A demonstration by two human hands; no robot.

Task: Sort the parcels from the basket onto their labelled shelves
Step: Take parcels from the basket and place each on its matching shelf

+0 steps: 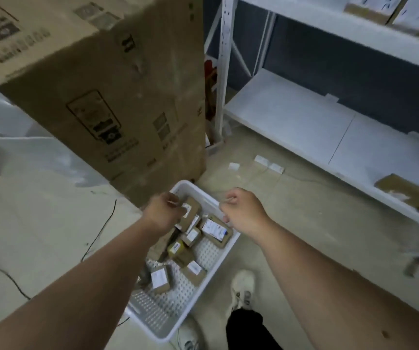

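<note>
A white perforated basket [204, 258] sits on the floor and holds several small brown parcels with white labels. My left hand [164, 210] reaches into its far end, fingers curled round a small labelled parcel [191, 210]. Above the basket's far right rim hovers my right hand [243, 210], its fingers loosely curled with nothing seen in them. More parcels [214, 229] lie just below both hands. To the right stands the white shelving unit [291, 114]. A brown parcel [405, 190] lies on its low shelf, and boxes [380, 8] stand on the shelf above.
A large cardboard box [102, 84] rises right behind the basket on the left. White plastic sheeting [13, 137] lies at the far left. Thin black cables [99, 231] run over the tiled floor. My shoe [242, 286] stands beside the basket's right side.
</note>
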